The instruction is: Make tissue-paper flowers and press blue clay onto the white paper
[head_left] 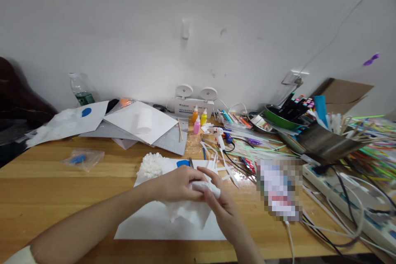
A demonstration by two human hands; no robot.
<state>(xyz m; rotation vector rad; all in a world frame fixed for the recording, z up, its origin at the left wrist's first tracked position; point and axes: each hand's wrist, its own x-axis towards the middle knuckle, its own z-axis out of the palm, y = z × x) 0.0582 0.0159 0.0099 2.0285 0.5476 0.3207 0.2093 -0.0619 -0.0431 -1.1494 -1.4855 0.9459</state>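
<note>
Over a white sheet [139,225], both hands meet around a bunched white tissue [192,214] that hangs in soft folds below them. My left hand [175,183] is closed on it from the left, palm down. From the right, my right hand [224,206] curls its fingers and thumb around a rounded white end [208,187] sticking out between the hands; whether this is part of the tissue or something wrapped in it I cannot tell. A bumpy white mass [151,166] lies just beyond my left wrist. Behind the fingers are a flat blue piece [182,163] and a thin metal tool [191,162], partly hidden.
A white glue gun [218,134], paper strips and small paint bottles [197,126] lie behind the hands. At right are a power strip [340,202] with cables and a pen holder [324,138]. Stacked white boards [161,121] and a plastic bag [85,159] are at left.
</note>
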